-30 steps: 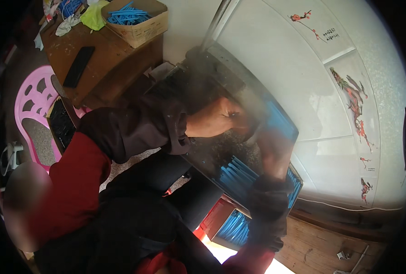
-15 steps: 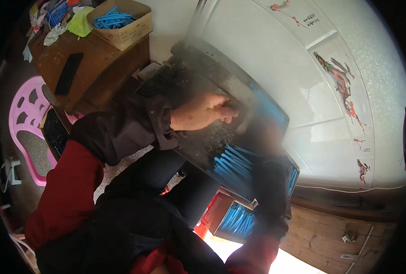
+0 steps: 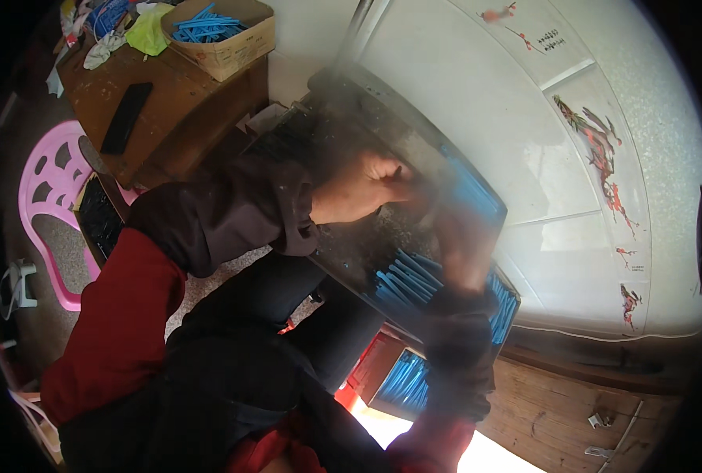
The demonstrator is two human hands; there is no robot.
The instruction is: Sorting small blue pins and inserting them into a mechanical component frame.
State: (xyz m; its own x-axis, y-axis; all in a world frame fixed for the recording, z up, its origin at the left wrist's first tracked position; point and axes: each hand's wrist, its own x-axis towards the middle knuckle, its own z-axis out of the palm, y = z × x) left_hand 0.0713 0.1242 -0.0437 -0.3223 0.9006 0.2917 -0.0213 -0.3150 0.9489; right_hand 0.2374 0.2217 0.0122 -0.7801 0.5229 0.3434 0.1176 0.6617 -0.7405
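A: Look at the left hand (image 3: pixel 363 189), curled into a loose fist on the dark, dusty metal tray (image 3: pixel 351 236) that slopes across the person's lap. The fingers are folded in tight; I can't make out anything inside them.

B: And the right hand (image 3: pixel 463 236)? It's smeared with motion blur.

A: Yes, too blurred to say whether its fingers are spread or closed, or whether they have hold of anything. It hovers over the tray's right edge, just above the fan of thin blue plastic sticks (image 3: pixel 408 277).

B: So the sticks lie under and slightly to the near side of that right hand?

A: Right, heaped toward the tray's lower right corner, probably because the tray tips that way and they slide down. The left fist sits further up the slope, apart from the heap, near the upper edge, most likely steadying the tray.

B: More blue below?

A: A red box (image 3: pixel 394 370) on the floor, under the tray's lower edge, holds another batch of the same sticks.

B: And behind?

A: A brown wooden worktop (image 3: pixel 173 110) at the upper left carries an open cardboard carton of blue sticks (image 3: pixel 217 31) at its far edge, a flat black slab (image 3: pixel 126 118) nearer the front. A pink plastic stool (image 3: pixel 47 205) stands beside it.
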